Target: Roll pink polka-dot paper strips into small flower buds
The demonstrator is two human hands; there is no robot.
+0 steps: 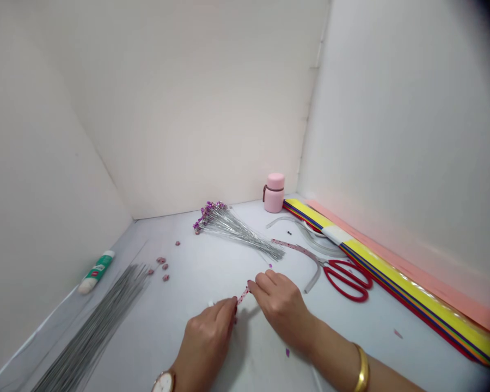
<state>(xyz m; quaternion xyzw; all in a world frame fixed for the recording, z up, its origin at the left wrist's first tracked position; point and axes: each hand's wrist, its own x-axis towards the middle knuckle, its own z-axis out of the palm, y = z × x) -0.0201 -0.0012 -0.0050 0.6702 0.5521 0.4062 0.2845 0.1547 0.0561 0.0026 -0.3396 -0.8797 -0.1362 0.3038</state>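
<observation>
Between my two hands runs a narrow pink paper strip (pixel 242 295) with dark red spots. One end of it is pinched in the fingers of my left hand (pixel 210 333), below a wrist watch. My right hand (pixel 281 306), with a gold bangle on its wrist, grips the other end between thumb and finger. A small whitish piece shows beside the left fingers, too hidden to name. Right of my right hand lie a curled paper strip (pixel 312 260) and red-handled scissors (pixel 347 280). A purple scrap (pixel 287 353) rests under my right forearm.
Wires (pixel 102 321) and a glue stick (pixel 97 272) lie at left, near several small rolled pink pieces (pixel 165 267). Farther back are purple-tipped wire stems (pixel 240 231) and a pink bottle (pixel 274 193). Coloured paper sheets (pixel 396 283) run along the right wall.
</observation>
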